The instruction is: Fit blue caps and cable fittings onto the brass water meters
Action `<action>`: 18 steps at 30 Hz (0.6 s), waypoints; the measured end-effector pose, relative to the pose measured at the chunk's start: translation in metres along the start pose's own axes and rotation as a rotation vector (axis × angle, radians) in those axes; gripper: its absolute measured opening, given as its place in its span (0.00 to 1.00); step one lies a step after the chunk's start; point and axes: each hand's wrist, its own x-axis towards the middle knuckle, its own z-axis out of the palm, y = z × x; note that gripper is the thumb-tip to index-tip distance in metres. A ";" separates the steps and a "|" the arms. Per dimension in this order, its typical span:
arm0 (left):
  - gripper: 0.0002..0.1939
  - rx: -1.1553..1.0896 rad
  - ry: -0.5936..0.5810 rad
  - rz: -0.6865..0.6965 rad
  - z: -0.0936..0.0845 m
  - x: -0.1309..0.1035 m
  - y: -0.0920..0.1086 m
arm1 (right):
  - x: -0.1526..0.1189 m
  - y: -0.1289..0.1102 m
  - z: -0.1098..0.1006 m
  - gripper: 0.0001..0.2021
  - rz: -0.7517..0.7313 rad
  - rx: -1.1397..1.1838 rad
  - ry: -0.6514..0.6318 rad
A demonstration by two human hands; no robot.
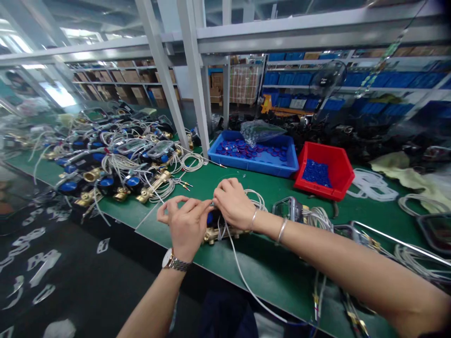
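My left hand is closed in a pinch, its thumb and forefinger reaching to the right. Against those fingertips my right hand is closed as well, fingers curled. A small dark piece shows between the two hands, too little to name. Right under them lies a meter with a brass body and a dark and blue top, mostly covered by my hands. From it a white cable runs down past the front edge of the green table. Coiled cable shows just behind my right wrist.
On the left a heap of brass meters with coiled cables covers the table. Behind my hands stand a blue tray of round blue pieces and a red bin of small blue parts. More meters lie right. Metal posts rise behind.
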 end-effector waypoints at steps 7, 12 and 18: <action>0.05 -0.031 -0.086 -0.131 0.000 -0.001 0.006 | 0.004 -0.004 0.009 0.10 -0.064 -0.074 0.040; 0.06 0.061 -0.010 -0.059 0.000 -0.005 0.010 | 0.002 -0.008 0.019 0.19 0.093 -0.001 -0.045; 0.06 -0.052 -0.138 -0.118 0.000 0.000 -0.005 | -0.003 0.004 0.004 0.08 -0.205 -0.048 0.013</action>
